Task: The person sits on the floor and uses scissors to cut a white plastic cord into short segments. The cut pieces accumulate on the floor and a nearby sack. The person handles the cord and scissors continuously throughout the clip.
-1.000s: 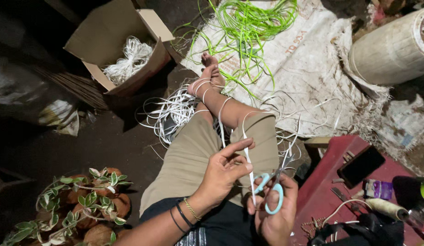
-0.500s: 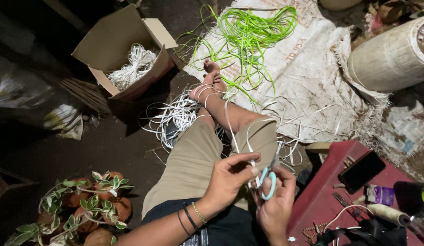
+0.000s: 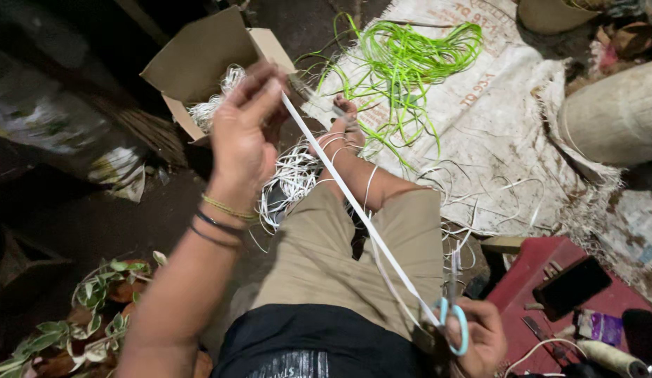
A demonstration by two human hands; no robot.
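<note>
the left hand (image 3: 245, 136) is raised in the upper left of the frame, its fingers pinched together on the top end of a white strip (image 3: 354, 203). the strip runs tight in a straight diagonal line from there down to the lower right of the frame, across the bent leg in khaki shorts (image 3: 340, 259). the right hand (image 3: 480, 339) is at the lower right, closed on the lower end of the strip and also on a pair of scissors with light blue handles (image 3: 455, 318), the blades pointing up. the two hands are well apart.

under the foot in the middle lies a heap of loose white strips (image 3: 291, 178). an open cardboard box (image 3: 200, 63) with more white strips stands in the upper left. a bundle of bright green strips (image 3: 410, 59) lies on a white woven sack (image 3: 508, 133) in the upper right. a dark phone (image 3: 571, 287) rests on a red surface (image 3: 543, 269) at the lower right. a plant with green and white leaves (image 3: 81, 329) is in the lower left.
</note>
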